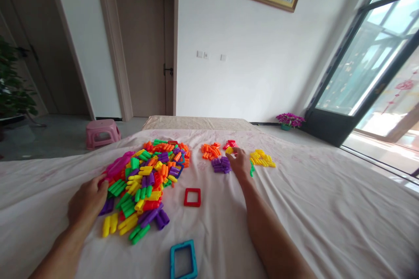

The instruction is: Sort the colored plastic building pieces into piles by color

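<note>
The right hand is pinching a yellow piece; purple pieces are lying just left of that grip, so a dragging wrist could scatter them. The left hand is touching the heap, its grip unclear.

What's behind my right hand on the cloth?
Beyond your right hand, red pieces partly show; green pieces peek out beside it. Whatever the hand covers can't be seen.
</note>
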`<action>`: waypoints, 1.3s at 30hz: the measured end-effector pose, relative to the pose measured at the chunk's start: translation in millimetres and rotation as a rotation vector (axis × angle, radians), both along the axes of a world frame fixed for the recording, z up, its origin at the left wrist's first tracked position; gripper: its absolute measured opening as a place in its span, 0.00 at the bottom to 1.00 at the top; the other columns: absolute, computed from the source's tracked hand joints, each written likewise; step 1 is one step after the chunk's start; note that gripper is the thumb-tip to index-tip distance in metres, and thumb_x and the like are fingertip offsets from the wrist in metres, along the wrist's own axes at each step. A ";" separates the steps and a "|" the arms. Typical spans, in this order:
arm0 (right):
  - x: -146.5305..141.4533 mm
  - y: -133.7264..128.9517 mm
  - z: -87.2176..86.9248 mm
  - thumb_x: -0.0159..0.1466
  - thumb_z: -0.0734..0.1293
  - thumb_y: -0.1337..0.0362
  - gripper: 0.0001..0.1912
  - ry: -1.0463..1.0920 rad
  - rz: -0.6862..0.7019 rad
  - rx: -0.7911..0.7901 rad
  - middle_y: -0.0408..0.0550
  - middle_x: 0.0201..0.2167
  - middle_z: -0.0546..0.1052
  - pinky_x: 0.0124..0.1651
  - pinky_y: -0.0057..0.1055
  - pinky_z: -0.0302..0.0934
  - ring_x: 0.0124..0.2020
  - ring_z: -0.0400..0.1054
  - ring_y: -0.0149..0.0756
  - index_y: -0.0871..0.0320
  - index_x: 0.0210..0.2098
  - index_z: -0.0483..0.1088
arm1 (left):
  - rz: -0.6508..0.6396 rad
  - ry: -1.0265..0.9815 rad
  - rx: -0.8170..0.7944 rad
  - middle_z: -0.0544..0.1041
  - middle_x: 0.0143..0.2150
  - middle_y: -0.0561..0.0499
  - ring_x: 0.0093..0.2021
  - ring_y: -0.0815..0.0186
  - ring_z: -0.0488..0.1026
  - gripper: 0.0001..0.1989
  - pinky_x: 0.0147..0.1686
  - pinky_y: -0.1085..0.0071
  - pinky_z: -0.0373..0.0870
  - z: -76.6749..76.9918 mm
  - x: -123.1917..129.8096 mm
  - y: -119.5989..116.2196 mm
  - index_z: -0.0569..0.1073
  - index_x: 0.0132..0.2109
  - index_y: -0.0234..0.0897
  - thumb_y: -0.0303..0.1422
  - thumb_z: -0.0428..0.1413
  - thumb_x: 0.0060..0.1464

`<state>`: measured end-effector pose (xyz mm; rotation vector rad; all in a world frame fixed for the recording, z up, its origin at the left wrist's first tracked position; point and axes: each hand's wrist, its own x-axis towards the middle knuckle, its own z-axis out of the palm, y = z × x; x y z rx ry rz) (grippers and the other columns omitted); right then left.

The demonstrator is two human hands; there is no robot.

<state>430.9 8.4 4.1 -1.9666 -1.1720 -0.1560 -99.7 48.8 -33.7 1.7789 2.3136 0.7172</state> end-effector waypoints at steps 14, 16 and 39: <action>88.6 -18.0 -24.3 0.60 0.59 0.68 0.26 0.195 -0.431 0.332 0.61 0.47 0.78 0.59 0.43 0.64 0.49 0.72 0.48 0.66 0.55 0.76 | 0.022 0.008 -0.051 0.79 0.59 0.34 0.52 0.46 0.78 0.33 0.48 0.56 0.71 -0.6 -3.1 5.7 0.75 0.63 0.36 0.47 0.38 0.66; 77.9 -15.8 -21.0 0.60 0.58 0.68 0.26 0.172 -0.385 0.360 0.61 0.47 0.78 0.57 0.41 0.65 0.44 0.73 0.45 0.66 0.53 0.77 | 0.019 0.005 -0.042 0.79 0.59 0.34 0.51 0.46 0.78 0.32 0.47 0.56 0.71 -0.6 -3.2 5.8 0.75 0.63 0.36 0.47 0.38 0.66; -156.3 -26.0 -0.8 0.64 0.72 0.70 0.31 -0.291 0.929 -0.074 0.54 0.65 0.73 0.64 0.47 0.64 0.62 0.69 0.48 0.51 0.66 0.69 | -0.015 -0.033 0.017 0.77 0.61 0.32 0.58 0.43 0.75 0.32 0.54 0.52 0.69 -2.6 -1.3 2.6 0.74 0.64 0.33 0.46 0.38 0.68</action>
